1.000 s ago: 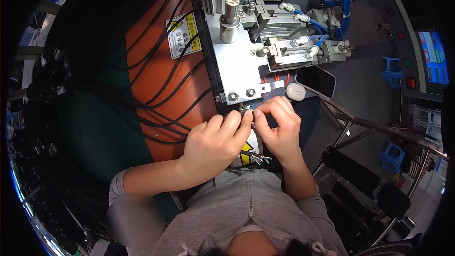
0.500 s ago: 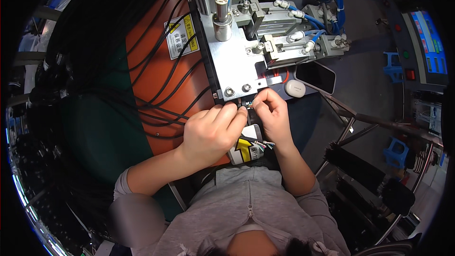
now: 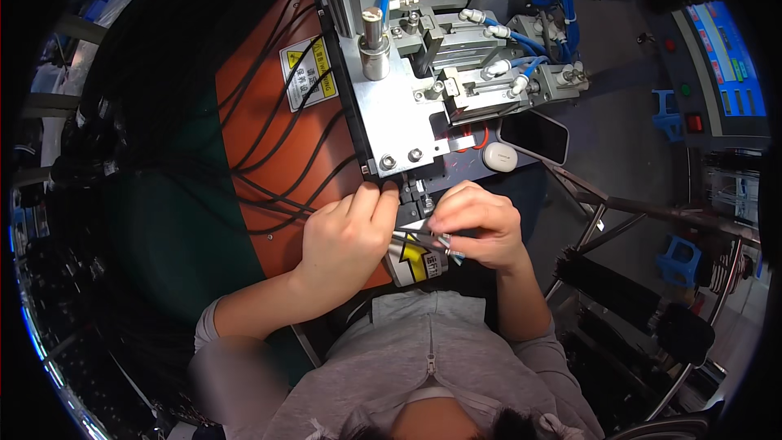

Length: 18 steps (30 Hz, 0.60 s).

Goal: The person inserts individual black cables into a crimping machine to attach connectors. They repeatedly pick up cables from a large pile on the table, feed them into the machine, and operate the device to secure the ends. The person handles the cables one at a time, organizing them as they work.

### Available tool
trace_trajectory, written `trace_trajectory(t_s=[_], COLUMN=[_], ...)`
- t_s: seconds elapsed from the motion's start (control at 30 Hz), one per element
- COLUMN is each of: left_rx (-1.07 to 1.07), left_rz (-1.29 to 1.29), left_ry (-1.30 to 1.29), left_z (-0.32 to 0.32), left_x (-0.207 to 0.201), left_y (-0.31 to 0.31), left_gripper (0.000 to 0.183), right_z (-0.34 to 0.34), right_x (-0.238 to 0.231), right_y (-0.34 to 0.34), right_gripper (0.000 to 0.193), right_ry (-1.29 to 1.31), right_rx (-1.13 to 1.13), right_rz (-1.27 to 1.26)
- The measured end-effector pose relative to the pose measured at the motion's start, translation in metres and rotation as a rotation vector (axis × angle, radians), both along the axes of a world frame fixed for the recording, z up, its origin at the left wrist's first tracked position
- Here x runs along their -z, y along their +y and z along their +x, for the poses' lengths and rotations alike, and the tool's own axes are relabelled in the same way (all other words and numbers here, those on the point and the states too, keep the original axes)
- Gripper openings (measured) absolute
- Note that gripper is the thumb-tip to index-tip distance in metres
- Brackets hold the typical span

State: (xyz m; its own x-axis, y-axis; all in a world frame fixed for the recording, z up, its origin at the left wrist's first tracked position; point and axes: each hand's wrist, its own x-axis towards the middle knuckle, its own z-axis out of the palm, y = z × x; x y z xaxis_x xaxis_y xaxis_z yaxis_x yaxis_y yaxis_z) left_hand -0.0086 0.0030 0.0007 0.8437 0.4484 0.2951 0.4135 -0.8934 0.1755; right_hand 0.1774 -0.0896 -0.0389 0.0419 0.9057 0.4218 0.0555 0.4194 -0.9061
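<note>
closely | left hand (image 3: 346, 234) beside plate (image 3: 397, 118) edge | right hand (image 3: 489, 228) at cable ends (image 3: 450, 252) | grips unclear

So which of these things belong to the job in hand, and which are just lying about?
Seemingly part of the job:
- wire ends, at the right hand
- metal machine, with the left hand at its near edge
- black cables on the orange panel

Probably just lying about:
- phone
- small white case
</note>
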Motion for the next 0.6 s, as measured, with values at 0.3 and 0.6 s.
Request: trace_trajectory(t_s=[0.3,0.6], left_rx=[0.197,0.181], left_rz=[0.052,-0.089], left_ry=[-0.41,-0.432], left_z=[0.007,0.004], left_x=[-0.009,-0.005], left_y=[0.01,0.008], left_gripper=[0.024,0.016], right_z=[-0.016,-0.026], right_x=[-0.013,-0.016], right_y=[0.003,0.022], right_gripper=[0.02,0.02], right_ry=[0.024,-0.114], right_rx=[0.314,0.435], right_rz=[0.022,0.156])
